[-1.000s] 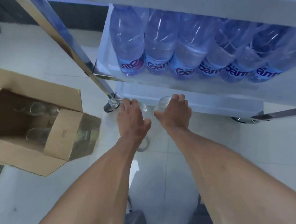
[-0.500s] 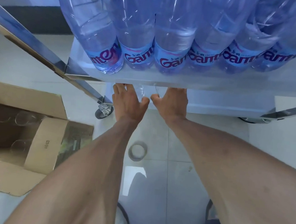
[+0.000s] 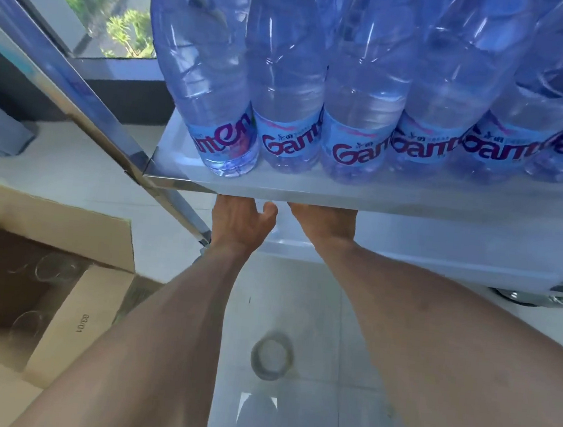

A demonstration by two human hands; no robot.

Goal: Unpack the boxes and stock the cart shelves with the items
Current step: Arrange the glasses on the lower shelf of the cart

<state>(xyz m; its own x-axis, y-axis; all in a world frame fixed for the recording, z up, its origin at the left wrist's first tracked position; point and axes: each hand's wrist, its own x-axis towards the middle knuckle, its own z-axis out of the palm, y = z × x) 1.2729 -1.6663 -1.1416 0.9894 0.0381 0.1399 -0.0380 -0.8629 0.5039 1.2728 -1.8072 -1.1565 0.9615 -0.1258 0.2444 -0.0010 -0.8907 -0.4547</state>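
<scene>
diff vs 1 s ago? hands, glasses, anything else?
Both hands, left hand and right hand, pushed forward under the bottle shelf; their fingers and the two glasses they carried are now hidden. Grip state can't be read. Water bottles, cardboard box and tape roll unchanged.

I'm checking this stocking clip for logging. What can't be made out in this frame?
Head view:
- Fingers of the left hand and right hand: hidden under the shelf, so any grip is unknown.
- Bottles: tops cut off by the frame edge.
- Glasses in the box: faint, count unclear.
</scene>
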